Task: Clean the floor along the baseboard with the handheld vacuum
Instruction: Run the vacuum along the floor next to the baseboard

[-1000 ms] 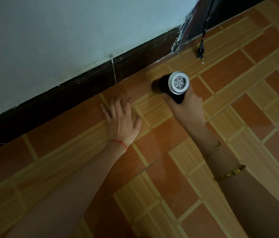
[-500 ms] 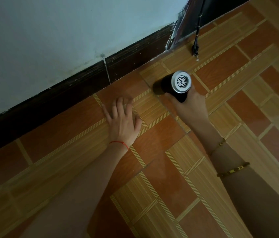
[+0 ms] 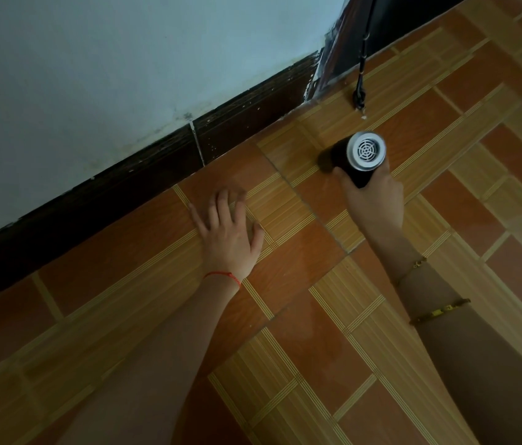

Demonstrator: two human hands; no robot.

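Note:
My right hand (image 3: 373,200) grips a black handheld vacuum (image 3: 357,157) with a silver grilled rear end facing me. Its nose points down at the orange and tan tiled floor (image 3: 301,316), a short way out from the dark baseboard (image 3: 144,175). My left hand (image 3: 227,232) rests flat on the floor with fingers spread, left of the vacuum and close to the baseboard. A red string circles that wrist.
A pale blue wall (image 3: 125,65) rises above the baseboard. At the upper right a black cord (image 3: 360,88) hangs down to the floor beside a dark doorway or furniture edge (image 3: 333,59). White specks lie near the cord's end.
The vacuum and my right hand have slid to the right along the floor, away from my left hand. My left hand has stayed flat on the tiles.

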